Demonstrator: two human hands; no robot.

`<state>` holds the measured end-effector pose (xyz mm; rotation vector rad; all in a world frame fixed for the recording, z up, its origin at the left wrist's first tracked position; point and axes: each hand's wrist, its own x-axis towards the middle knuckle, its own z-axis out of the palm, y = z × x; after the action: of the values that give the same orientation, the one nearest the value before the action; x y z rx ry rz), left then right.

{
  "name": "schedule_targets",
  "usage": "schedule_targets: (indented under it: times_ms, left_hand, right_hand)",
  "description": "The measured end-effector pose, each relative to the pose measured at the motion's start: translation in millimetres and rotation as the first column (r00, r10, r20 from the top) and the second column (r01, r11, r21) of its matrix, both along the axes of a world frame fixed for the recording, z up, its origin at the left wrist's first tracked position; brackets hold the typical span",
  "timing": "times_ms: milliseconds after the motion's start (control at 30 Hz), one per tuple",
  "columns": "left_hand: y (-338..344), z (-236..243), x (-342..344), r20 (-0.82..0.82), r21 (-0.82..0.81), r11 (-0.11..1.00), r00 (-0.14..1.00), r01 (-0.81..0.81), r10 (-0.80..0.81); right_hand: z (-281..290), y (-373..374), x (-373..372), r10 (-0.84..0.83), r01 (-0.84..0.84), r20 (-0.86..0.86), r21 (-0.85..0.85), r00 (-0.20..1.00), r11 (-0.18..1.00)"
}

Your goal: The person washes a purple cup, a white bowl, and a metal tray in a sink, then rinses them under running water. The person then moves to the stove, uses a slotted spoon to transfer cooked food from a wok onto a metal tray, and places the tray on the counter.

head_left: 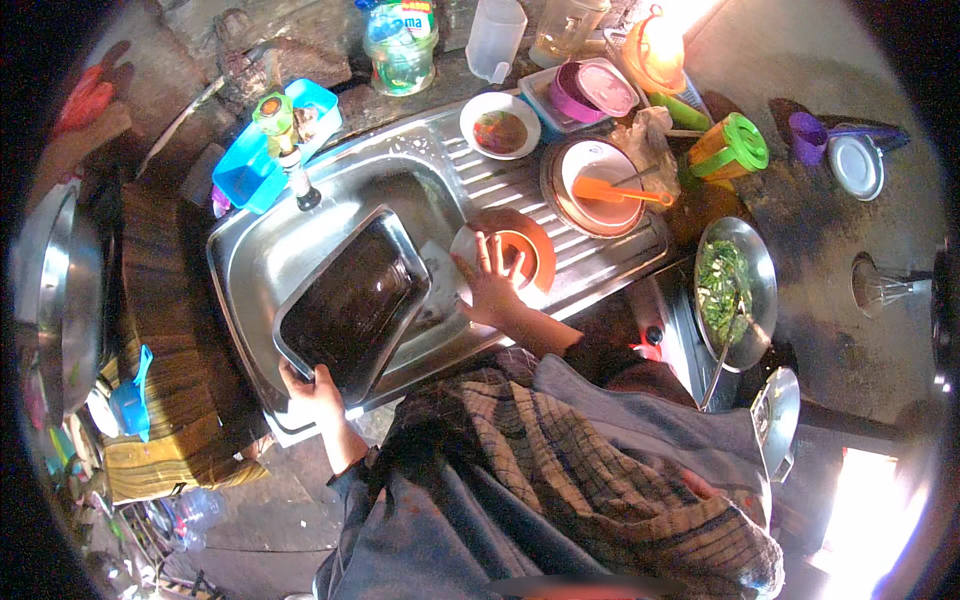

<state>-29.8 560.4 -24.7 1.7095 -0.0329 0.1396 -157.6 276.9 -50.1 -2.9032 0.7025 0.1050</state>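
My left hand (pixel 315 405) grips the lower-left rim of a dark rectangular metal tray (pixel 345 315), which lies tilted in the steel sink (pixel 255 265) under a green-topped tap (pixel 290 150). To its right, my right hand (pixel 490 295) has its fingers spread over a terracotta-coloured round dish (pixel 530 255) at the sink's right side, apparently touching it; a pale round item beneath is partly hidden. Beside that dish on the ridged drainboard (pixel 620 260) stands a stack of bowls (pixel 570 220) with an orange utensil (pixel 600 190) across it.
At right sit a wok of greens (pixel 725 280), a green-lidded container (pixel 730 145) and a metal lid (pixel 780 420). Behind are a blue tub (pixel 250 170), a white bowl (pixel 500 125) and several plastic containers (pixel 495 40). At left, a blue dipper (pixel 130 400) lies near a wooden board (pixel 150 300).
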Motion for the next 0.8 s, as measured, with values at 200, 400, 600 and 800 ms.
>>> schedule_targets:
  times_ms: [200,400,600,800]
  left_hand:
    - [14,-15,3,-0.074,-0.068,0.998,0.997,0.001,-0.006]
    - [22,4,3,-0.042,-0.009,0.999,0.998,0.037,-0.037]
    - [29,23,13,0.081,0.006,0.998,0.995,0.058,-0.059]
    - [39,37,12,0.012,-0.003,0.998,0.998,0.059,-0.059]
  right_hand:
    - [5,6,9,0.057,-0.051,-0.181,0.033,0.982,0.998]
    - [48,-8,-4,-0.058,0.058,0.024,0.014,0.998,0.998]
    - [95,-92,-43,-0.350,0.086,0.527,0.460,0.774,0.884]
    - [103,-152,-136,-0.914,-0.050,0.389,0.921,0.117,0.386]
